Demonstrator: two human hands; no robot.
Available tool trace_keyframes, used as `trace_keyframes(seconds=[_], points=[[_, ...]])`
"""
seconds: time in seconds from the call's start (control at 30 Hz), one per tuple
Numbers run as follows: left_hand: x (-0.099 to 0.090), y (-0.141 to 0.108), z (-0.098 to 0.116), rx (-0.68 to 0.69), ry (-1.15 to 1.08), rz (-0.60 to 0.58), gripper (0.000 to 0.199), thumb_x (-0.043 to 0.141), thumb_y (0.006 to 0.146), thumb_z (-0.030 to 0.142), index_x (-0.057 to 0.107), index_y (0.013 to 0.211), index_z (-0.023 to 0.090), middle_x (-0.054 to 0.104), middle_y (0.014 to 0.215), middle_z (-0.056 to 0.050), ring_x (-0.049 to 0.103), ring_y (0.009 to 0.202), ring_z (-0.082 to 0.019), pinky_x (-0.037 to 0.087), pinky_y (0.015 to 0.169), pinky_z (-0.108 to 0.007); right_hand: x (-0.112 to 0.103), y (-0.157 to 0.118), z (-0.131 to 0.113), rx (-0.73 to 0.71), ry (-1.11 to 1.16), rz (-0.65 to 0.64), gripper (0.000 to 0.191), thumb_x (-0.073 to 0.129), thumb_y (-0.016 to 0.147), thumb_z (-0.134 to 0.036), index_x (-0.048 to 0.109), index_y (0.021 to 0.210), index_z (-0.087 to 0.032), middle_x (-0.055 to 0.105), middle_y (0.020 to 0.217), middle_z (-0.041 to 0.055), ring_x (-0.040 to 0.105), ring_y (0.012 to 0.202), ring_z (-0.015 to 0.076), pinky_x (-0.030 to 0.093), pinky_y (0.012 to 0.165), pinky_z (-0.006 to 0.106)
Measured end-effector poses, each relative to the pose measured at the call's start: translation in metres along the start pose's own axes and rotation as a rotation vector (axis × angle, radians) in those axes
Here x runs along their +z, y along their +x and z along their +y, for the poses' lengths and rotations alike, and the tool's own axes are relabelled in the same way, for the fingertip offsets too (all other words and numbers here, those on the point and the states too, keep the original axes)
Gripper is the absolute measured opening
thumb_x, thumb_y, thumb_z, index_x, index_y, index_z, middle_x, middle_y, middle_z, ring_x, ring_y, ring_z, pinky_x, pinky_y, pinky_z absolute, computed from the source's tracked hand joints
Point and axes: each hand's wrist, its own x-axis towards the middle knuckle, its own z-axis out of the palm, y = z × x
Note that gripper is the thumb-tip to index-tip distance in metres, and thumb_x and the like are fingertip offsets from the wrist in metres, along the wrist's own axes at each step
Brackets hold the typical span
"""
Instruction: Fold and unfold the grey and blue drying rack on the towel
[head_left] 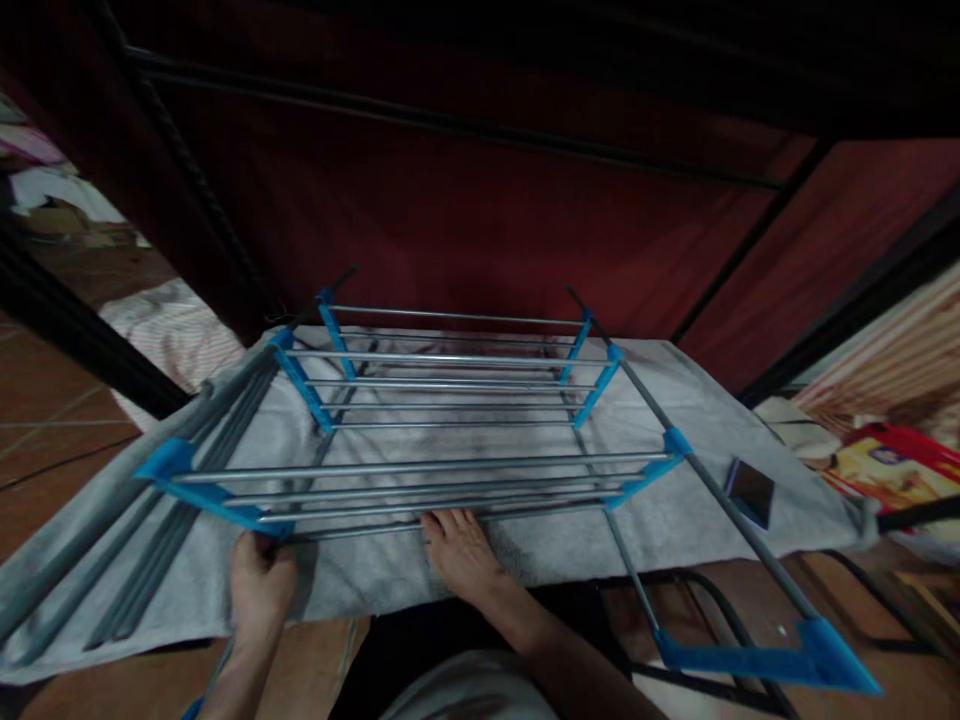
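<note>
A rack of grey metal rods [442, 467] with blue plastic brackets lies on its side in front of me on a light grey cloth. My left hand [261, 588] is closed at the lower end of the near left bracket [217, 497], thumb up against it. Curled over the nearest rod, a little left of the rack's middle, are the fingers of my right hand [463, 552]; their tips are partly hidden. On the right, a long upright tube [735, 512] runs toward me to another blue bracket [772, 657], which carries no cross rods.
Several loose grey tubes [161, 545] lie along the left side of the cloth [795, 500]. A phone [750, 492] rests at the right. Dark red panels [480, 210] stand behind the rack. A black chair frame [712, 590] and a red-yellow package [896, 460] are at the right.
</note>
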Motion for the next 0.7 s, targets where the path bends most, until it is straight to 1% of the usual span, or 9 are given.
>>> trace_keyframes(seconds=[0.03, 0.1, 0.2, 0.27, 0.33, 0.4, 0.53, 0.63, 0.7], points=[[0.000, 0.000, 0.000, -0.014, 0.030, -0.019, 0.026, 0.053, 0.057, 0.026, 0.054, 0.083, 0.021, 0.061, 0.077, -0.001, 0.059, 0.075, -0.021, 0.052, 0.077, -0.036, 0.002, 0.006, 0.003, 0.017, 0.001, -0.023, 0.036, 0.047, 0.098, -0.027, 0.052, 0.134, -0.019, 0.062, 0.129, 0.0083, 0.054, 0.120, 0.0239, 0.042, 0.104, 0.041], [0.001, 0.000, 0.005, -0.064, 0.076, 0.006, 0.029, 0.053, 0.058, 0.026, 0.055, 0.087, 0.021, 0.063, 0.081, -0.003, 0.059, 0.079, -0.023, 0.051, 0.080, -0.039, 0.004, 0.016, 0.008, 0.012, 0.006, -0.058, 0.032, 0.040, 0.100, -0.020, 0.056, 0.127, -0.019, 0.065, 0.121, 0.0075, 0.059, 0.112, 0.0231, 0.045, 0.099, 0.039], [0.000, -0.005, 0.015, -0.110, 0.101, 0.068, 0.029, 0.055, 0.063, 0.029, 0.057, 0.091, 0.021, 0.065, 0.085, -0.006, 0.061, 0.084, -0.025, 0.050, 0.086, -0.042, 0.005, 0.020, 0.008, 0.014, 0.002, -0.085, 0.038, 0.033, 0.099, -0.014, 0.055, 0.129, -0.021, 0.064, 0.125, 0.0080, 0.061, 0.111, 0.0244, 0.047, 0.094, 0.038], [-0.001, -0.008, 0.018, -0.079, 0.027, 0.031, 0.035, 0.053, 0.064, 0.024, 0.060, 0.098, 0.020, 0.068, 0.093, -0.008, 0.062, 0.092, -0.026, 0.049, 0.091, -0.041, 0.006, 0.018, 0.008, 0.028, -0.010, -0.106, 0.040, 0.032, 0.100, -0.015, 0.053, 0.133, -0.022, 0.061, 0.132, 0.0099, 0.061, 0.115, 0.0268, 0.046, 0.095, 0.041], [-0.003, -0.009, 0.015, -0.032, -0.053, -0.016, 0.043, 0.050, 0.060, 0.018, 0.063, 0.101, 0.017, 0.071, 0.098, -0.009, 0.063, 0.099, -0.026, 0.048, 0.097, -0.041, 0.008, 0.017, 0.011, 0.004, -0.008, -0.117, 0.042, 0.031, 0.100, -0.017, 0.052, 0.136, -0.019, 0.059, 0.135, 0.0141, 0.060, 0.117, 0.0295, 0.045, 0.098, 0.043], [-0.003, -0.010, 0.010, -0.016, -0.064, -0.014, 0.046, 0.049, 0.059, 0.016, 0.065, 0.102, 0.016, 0.072, 0.099, -0.008, 0.064, 0.102, -0.026, 0.047, 0.099, -0.040, 0.010, 0.019, 0.014, -0.016, -0.006, -0.133, 0.042, 0.030, 0.101, -0.019, 0.052, 0.137, -0.019, 0.060, 0.134, 0.0145, 0.060, 0.117, 0.0293, 0.044, 0.099, 0.043], [0.000, -0.015, 0.005, -0.036, -0.037, 0.035, 0.040, 0.050, 0.066, 0.018, 0.065, 0.103, 0.015, 0.073, 0.102, -0.009, 0.065, 0.100, -0.027, 0.049, 0.097, -0.042, 0.010, 0.020, 0.017, -0.027, -0.026, -0.146, 0.042, 0.031, 0.101, -0.022, 0.054, 0.136, -0.024, 0.063, 0.131, 0.0103, 0.061, 0.118, 0.0267, 0.044, 0.099, 0.038], [0.003, -0.017, 0.005, -0.060, -0.011, 0.063, 0.036, 0.051, 0.071, 0.019, 0.065, 0.103, 0.016, 0.073, 0.104, -0.011, 0.066, 0.098, -0.028, 0.049, 0.095, -0.043, 0.009, 0.021, 0.018, -0.032, -0.031, -0.143, 0.043, 0.029, 0.101, -0.020, 0.053, 0.137, -0.024, 0.064, 0.131, 0.0095, 0.060, 0.119, 0.0266, 0.043, 0.100, 0.038], [0.005, -0.018, 0.005, -0.069, 0.000, 0.067, 0.034, 0.051, 0.073, 0.020, 0.066, 0.103, 0.016, 0.073, 0.105, -0.011, 0.066, 0.099, -0.028, 0.049, 0.095, -0.043, 0.008, 0.021, 0.018, -0.030, -0.028, -0.169, 0.044, 0.027, 0.101, -0.020, 0.054, 0.137, -0.022, 0.067, 0.126, 0.0094, 0.062, 0.116, 0.0261, 0.044, 0.099, 0.038]])
